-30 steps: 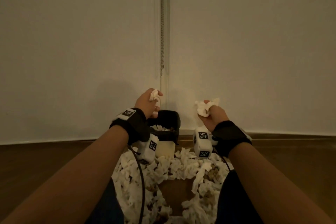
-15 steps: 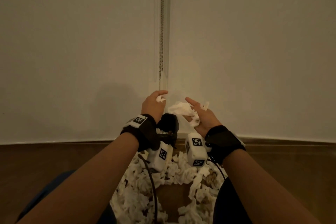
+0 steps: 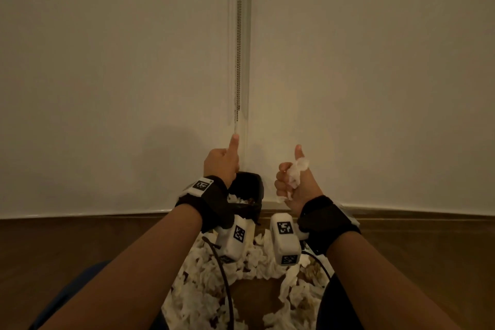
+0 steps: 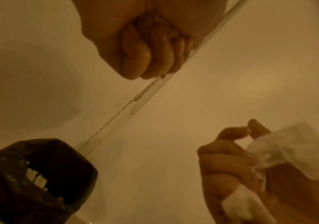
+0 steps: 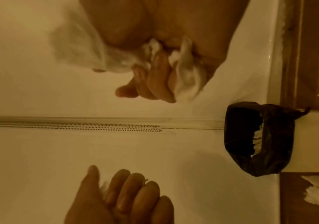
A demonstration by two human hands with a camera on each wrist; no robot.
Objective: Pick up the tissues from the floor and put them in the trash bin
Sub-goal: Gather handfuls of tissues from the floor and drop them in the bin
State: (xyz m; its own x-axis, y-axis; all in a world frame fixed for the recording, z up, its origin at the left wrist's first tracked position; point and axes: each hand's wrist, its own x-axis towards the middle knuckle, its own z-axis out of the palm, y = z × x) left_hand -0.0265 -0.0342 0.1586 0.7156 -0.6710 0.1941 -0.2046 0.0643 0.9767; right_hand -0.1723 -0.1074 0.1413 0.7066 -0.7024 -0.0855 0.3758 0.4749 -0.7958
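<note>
Right hand clenches a crumpled tissue wad, raised just right of the trash bin, which stands on the floor against the wall; more tissues lie heaped near the bin. Left hand is curled above the bin, thumb up.

Left wrist view: the left fingers are fisted; I cannot tell whether they enclose anything.

Right wrist view: a white scrap may sit in the left palm. Tissue looks feather-light, soft and compressible, likely tearing easily; bunching it in the whole fist should serve best.
</note>
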